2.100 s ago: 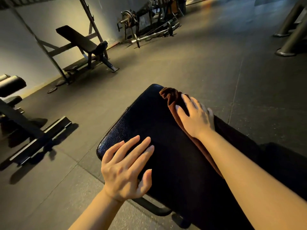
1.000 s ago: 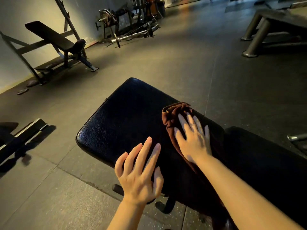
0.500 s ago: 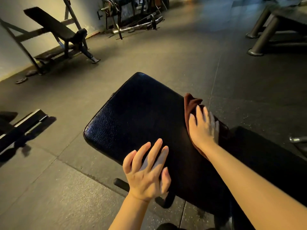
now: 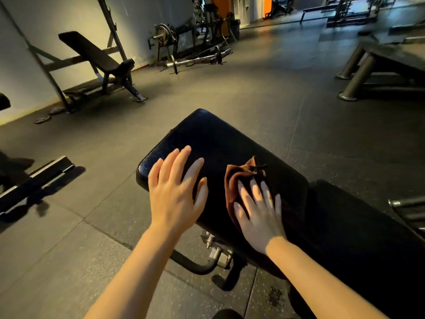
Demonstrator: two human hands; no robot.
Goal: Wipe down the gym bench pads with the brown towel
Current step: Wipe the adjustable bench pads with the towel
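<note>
On the shiny black padded bench surface (image 4: 220,143), the flat right hand (image 4: 258,212) presses the crumpled brown cloth towel (image 4: 241,173). Left of the towel, the open left hand (image 4: 176,192) rests flat. Best to push firmly, sliding over every bit.

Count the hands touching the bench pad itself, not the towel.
1: the left hand lies flat on the bench pad. The right hand presses on the brown towel.

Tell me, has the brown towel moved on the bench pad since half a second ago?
Yes. The brown towel, under the right hand, slid from the bench pad's right edge toward its middle, nearer the left hand.
</note>
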